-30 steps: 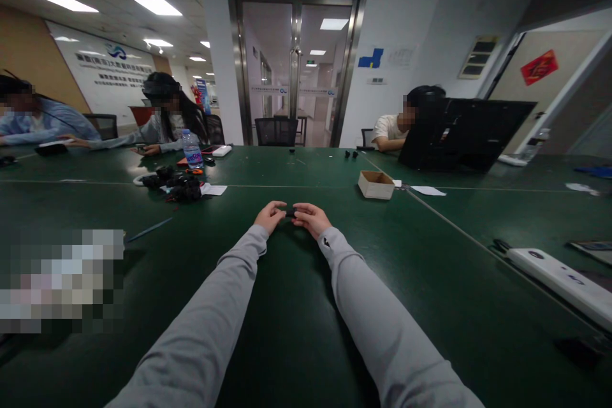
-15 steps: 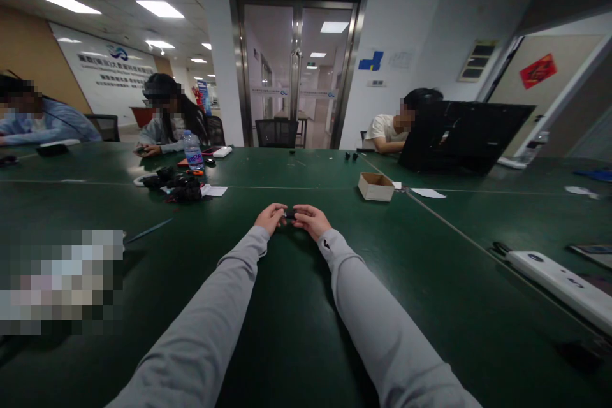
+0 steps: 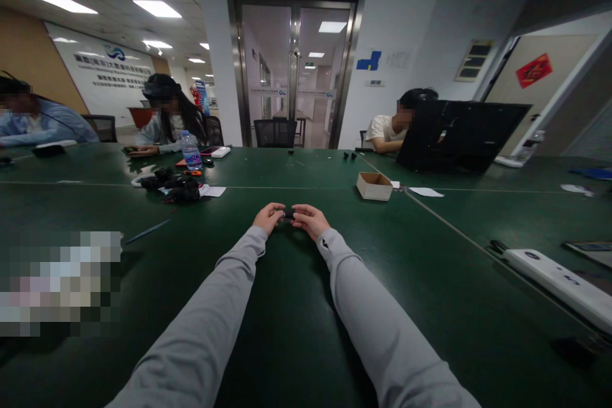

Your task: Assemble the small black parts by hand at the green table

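Observation:
Both arms reach forward in grey sleeves over the dark green table (image 3: 287, 306). Between the fingertips is a small black object (image 3: 288, 213) with a light, metal-looking left end; its kind is too small to make out. My left hand (image 3: 268, 217) pinches the left end between thumb and fingers. On the other side, my right hand (image 3: 310, 220) grips the right end, its fingers curled and partly hiding it. The object is held level, just above the tabletop or resting on it; I cannot tell which.
An open cardboard box (image 3: 374, 187) stands ahead to the right. Black gear (image 3: 179, 185) and a water bottle (image 3: 190, 152) are ahead to the left. A white device (image 3: 557, 280) lies at right, behind it a monitor (image 3: 463, 137). Several people sit around the table.
The view has shifted very slightly. Both hands keep their hold on the small black object, with hardly any movement.

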Action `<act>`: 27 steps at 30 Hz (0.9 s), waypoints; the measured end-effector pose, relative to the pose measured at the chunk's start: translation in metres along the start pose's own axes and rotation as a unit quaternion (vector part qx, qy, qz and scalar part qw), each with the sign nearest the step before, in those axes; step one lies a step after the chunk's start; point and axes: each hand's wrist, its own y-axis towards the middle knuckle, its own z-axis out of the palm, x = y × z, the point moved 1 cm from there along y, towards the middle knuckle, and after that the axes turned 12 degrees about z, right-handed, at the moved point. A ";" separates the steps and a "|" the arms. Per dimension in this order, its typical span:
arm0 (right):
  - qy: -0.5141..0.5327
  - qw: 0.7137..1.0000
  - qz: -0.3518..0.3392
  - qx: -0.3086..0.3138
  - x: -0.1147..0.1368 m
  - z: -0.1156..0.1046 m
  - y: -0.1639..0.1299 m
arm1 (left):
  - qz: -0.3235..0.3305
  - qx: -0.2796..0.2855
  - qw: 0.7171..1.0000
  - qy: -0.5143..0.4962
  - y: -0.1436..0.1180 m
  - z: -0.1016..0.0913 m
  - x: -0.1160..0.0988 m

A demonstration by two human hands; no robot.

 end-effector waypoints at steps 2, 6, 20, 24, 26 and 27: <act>0.002 1.000 -0.001 0.000 0.000 0.000 0.000 | -0.010 -0.001 1.000 0.005 -0.001 0.000 -0.003; 0.004 1.000 0.005 -0.004 0.000 0.001 0.000 | -0.022 -0.009 1.000 0.000 -0.002 0.002 -0.007; -0.003 1.000 0.004 0.002 -0.001 0.000 0.001 | 0.008 0.006 1.000 0.004 -0.001 0.000 -0.001; -0.004 1.000 0.000 0.001 -0.001 0.000 0.000 | -0.003 0.015 1.000 -0.007 0.002 -0.001 0.004; -0.008 1.000 0.002 0.005 0.000 0.001 0.000 | 0.007 0.026 1.000 -0.007 0.002 -0.001 0.004; -0.010 1.000 0.004 0.006 0.000 0.001 -0.001 | 0.015 0.030 0.999 -0.007 0.002 -0.001 0.004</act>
